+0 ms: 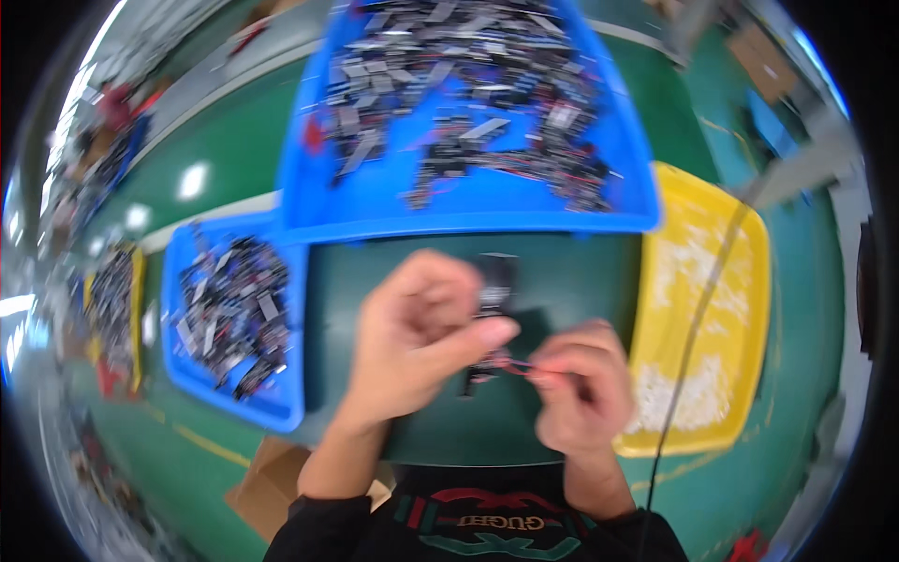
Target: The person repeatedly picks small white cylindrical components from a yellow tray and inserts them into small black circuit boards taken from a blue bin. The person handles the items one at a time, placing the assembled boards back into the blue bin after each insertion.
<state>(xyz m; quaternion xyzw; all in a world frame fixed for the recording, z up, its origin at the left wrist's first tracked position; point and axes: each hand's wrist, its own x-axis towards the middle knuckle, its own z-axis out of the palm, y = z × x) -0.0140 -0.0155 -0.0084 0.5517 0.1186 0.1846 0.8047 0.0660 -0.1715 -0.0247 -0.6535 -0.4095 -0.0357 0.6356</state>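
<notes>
Over the dark green tabletop (pixel 342 290), my left hand (pixel 412 328) grips a small black wired part (pixel 496 276) between thumb and fingers. The part has a flat dark upper end, and its lower end shows below my thumb. Thin red and dark wires (pixel 515 365) run from it toward the right. My right hand (pixel 588 389) pinches these wires at their outer end. Motion blurs both hands, and the fingertips hide any connector on the wires.
A large blue tray (pixel 468 227) of similar wired parts lies ahead. At left is a smaller blue tray (pixel 298 365), also filled. A yellow tray (pixel 757 318) with small white pieces stands at right, a dark cable (pixel 691 361) crossing before it. A cardboard box (pixel 262 482) sits lower left.
</notes>
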